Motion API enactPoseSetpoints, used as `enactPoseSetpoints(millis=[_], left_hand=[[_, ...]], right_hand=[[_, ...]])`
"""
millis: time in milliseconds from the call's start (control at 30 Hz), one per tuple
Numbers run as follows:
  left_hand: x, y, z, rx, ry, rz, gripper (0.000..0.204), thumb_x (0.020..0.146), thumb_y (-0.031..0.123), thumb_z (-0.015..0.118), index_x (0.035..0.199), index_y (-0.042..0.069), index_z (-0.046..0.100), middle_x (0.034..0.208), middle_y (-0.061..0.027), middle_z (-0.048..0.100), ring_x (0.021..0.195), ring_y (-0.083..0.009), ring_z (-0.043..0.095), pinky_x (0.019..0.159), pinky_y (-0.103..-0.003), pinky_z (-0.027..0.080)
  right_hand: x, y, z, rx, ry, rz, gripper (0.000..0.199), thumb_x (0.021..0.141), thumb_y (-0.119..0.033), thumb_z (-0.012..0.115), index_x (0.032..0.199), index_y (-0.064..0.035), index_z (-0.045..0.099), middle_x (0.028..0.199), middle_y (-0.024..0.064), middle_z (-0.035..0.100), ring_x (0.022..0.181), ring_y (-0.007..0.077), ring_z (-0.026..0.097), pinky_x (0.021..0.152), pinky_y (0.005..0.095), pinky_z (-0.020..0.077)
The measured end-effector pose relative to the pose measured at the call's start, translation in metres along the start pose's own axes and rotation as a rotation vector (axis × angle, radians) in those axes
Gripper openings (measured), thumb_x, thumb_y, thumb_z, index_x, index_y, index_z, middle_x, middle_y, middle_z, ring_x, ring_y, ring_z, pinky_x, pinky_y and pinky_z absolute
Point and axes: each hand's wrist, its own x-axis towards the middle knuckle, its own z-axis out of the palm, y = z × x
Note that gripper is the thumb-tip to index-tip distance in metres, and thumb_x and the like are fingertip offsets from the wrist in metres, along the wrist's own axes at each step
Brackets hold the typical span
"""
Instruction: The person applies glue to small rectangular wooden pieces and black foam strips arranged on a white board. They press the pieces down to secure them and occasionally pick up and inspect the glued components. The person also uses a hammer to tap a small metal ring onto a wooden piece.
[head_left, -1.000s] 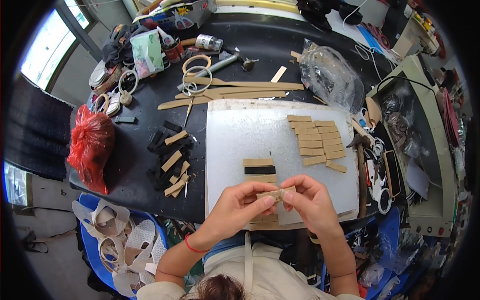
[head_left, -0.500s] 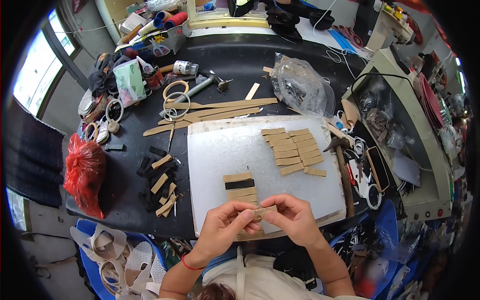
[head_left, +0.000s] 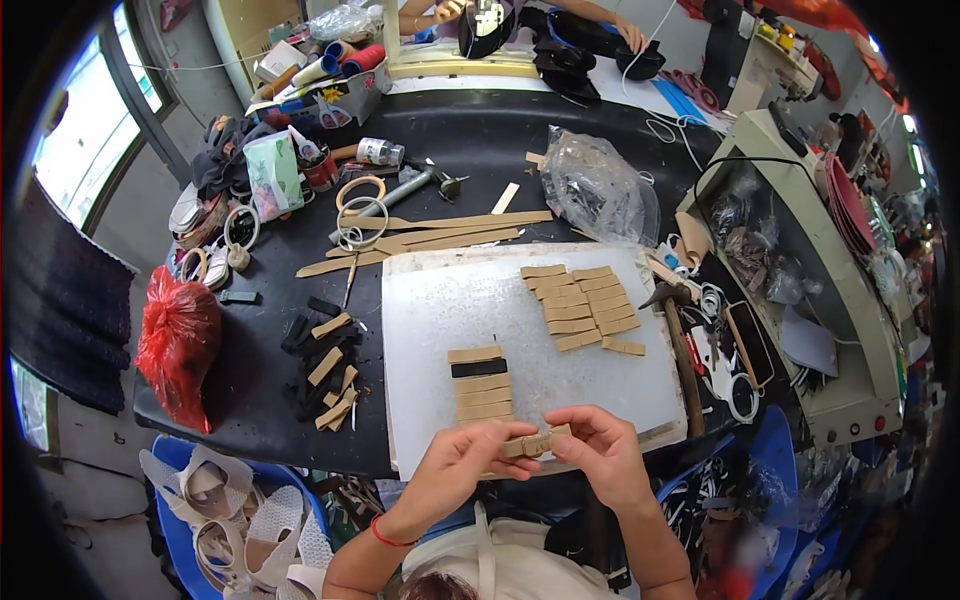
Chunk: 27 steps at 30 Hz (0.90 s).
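Observation:
My left hand [head_left: 462,462] and my right hand [head_left: 598,452] pinch a short tan strip [head_left: 530,444] between them, one at each end. The strip seems folded or layered in the middle; its details are too small to tell. Just beyond my hands, a column of tan strips [head_left: 483,394] lies flat on the white board [head_left: 425,330], with one black strip [head_left: 480,369] among them. My hands partly hide the column's near end. Farther right on the board, two side-by-side columns of tan strips [head_left: 568,311] lie close together.
Loose tan and black pieces [head_left: 325,372] lie left of the board, near a red plastic bag [head_left: 178,345]. Beyond it are long tan bands [head_left: 440,238], a hammer [head_left: 385,200] and a clear plastic bag [head_left: 600,185]. Another hammer [head_left: 675,300] lies along the right edge. Another person's hand [head_left: 632,38] shows at the back.
My right hand has shifted slightly right and opened a gap from my left, leaving more of the strip showing. Another person's hands have come into view at the far edge.

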Motion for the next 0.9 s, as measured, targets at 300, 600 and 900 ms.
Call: enactPoseSetpoints(millis=[300,600,900], left_hand=[[-0.019,-0.019,0.015,0.130,-0.042,0.087,0.030,0.100,0.010,0.054,0.125,-0.005,0.057,0.107,-0.0152,0.067,0.094,-0.0164,0.067,0.082,-0.027,0.057],[-0.037,-0.027,0.024,0.131,-0.047,0.132,0.033,0.098,0.005,0.054,0.130,-0.006,0.054,0.109,-0.0130,0.067,0.100,-0.0162,0.066,0.089,-0.026,0.055],[-0.033,-0.045,0.032,0.424,0.099,0.374,0.028,0.094,-0.003,0.055,0.121,-0.007,0.060,0.106,-0.0158,0.069,0.092,-0.0163,0.069,0.083,-0.027,0.057]], right_hand=[[-0.035,-0.003,0.008,-0.049,0.061,-0.047,0.024,0.088,0.001,0.067,0.112,0.0026,0.063,0.098,0.0049,0.065,0.088,0.0105,0.061,0.079,0.0240,0.0510],[-0.058,-0.002,0.006,-0.374,0.005,-0.395,0.030,0.087,0.002,0.069,0.115,0.0047,0.061,0.102,0.0081,0.065,0.090,0.0108,0.063,0.079,0.0239,0.0519],[-0.060,0.013,0.015,-0.313,0.157,-0.299,0.029,0.087,0.002,0.066,0.115,0.0045,0.061,0.102,0.0082,0.067,0.088,0.0106,0.064,0.081,0.0252,0.0518]])
